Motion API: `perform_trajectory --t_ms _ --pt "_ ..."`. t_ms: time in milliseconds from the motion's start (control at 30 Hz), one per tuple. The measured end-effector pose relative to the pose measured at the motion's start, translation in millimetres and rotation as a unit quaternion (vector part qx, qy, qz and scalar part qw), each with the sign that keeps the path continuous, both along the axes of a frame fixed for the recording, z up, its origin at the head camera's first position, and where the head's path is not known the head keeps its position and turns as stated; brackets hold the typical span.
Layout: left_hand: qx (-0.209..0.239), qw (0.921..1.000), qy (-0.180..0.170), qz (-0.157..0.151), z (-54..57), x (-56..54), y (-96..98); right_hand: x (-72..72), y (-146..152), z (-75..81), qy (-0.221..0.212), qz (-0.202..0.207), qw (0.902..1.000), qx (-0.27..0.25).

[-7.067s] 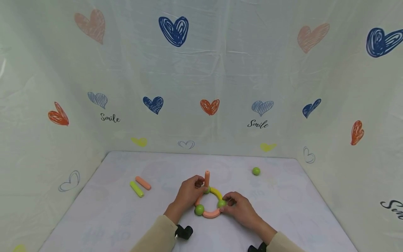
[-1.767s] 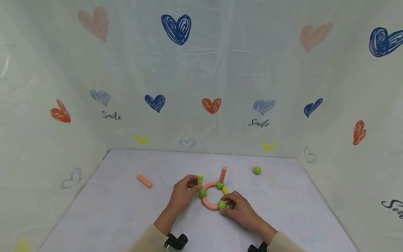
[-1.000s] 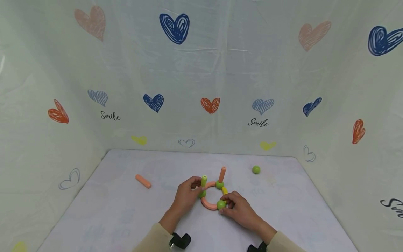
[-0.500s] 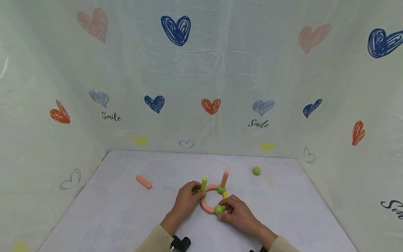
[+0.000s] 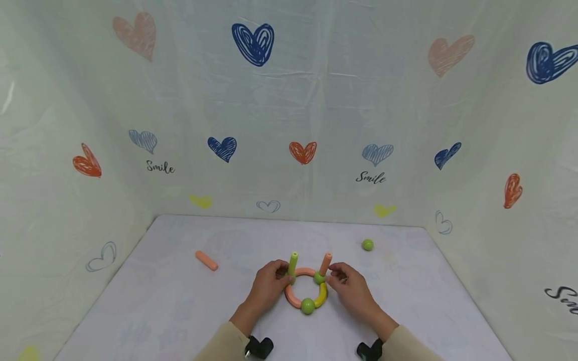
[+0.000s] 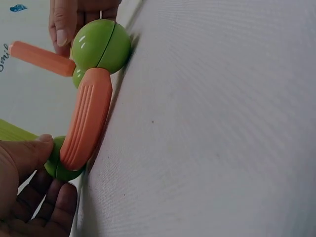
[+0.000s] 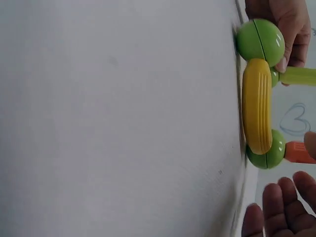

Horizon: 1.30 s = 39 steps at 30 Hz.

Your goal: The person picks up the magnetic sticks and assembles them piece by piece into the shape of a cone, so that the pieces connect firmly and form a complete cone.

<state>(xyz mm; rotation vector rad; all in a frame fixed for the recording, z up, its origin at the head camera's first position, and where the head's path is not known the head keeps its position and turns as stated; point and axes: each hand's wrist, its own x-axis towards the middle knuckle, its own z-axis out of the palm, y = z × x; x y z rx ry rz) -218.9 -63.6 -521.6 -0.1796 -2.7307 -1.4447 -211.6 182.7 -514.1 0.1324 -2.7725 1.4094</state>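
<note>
I've got a pale tabletop (image 5: 406,296) walled by white sheeting (image 5: 316,100) printed with hearts and "Smile"; a loose orange rod (image 5: 206,260) lies off left, a loose green ball (image 5: 368,244) farther back, right. Between the hands, the ring (image 5: 293,297) of curved pieces and green balls sits on the tabletop, a lime rod (image 5: 293,261) and an orange rod (image 5: 325,264) rising from it. Left hand (image 5: 265,287): thumb and fingers pinching the lime rod's ball (image 6: 55,154). Right hand (image 5: 354,289): fingers parted and loosely bent, just beside the orange rod, gripping nothing.

Off-white tbl (image 5: 420,291); pale sheet (image 5: 289,100) bhnd & both sides, w/ hearts (image 5: 303,153) + "Smile" txt (image 5: 160,167).
</note>
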Motion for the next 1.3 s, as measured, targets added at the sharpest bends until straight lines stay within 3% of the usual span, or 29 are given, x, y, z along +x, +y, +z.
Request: perform_trajectory --t_ms 133,300,567,1300 --pt "0.004 0.9999 -0.01 0.004 0.0 -0.9 1.9 -12.3 0 1.7 -0.035 0.039 0.9984 0.018" --pt "0.011 0.9999 -0.011 0.0 0.0 -3.3 4.3 -17.6 -1 0.1 -0.064 0.067 0.9956 0.014" --pt "0.014 0.9998 -0.014 0.003 0.0 -5.1 4.5 -17.1 0 -4.2 -0.058 0.081 0.995 0.007" --pt "0.004 0.9999 -0.014 -0.001 1.3 -10.3 3.5 -16.7 -5 -6.0 -0.038 0.06 0.9971 0.027"
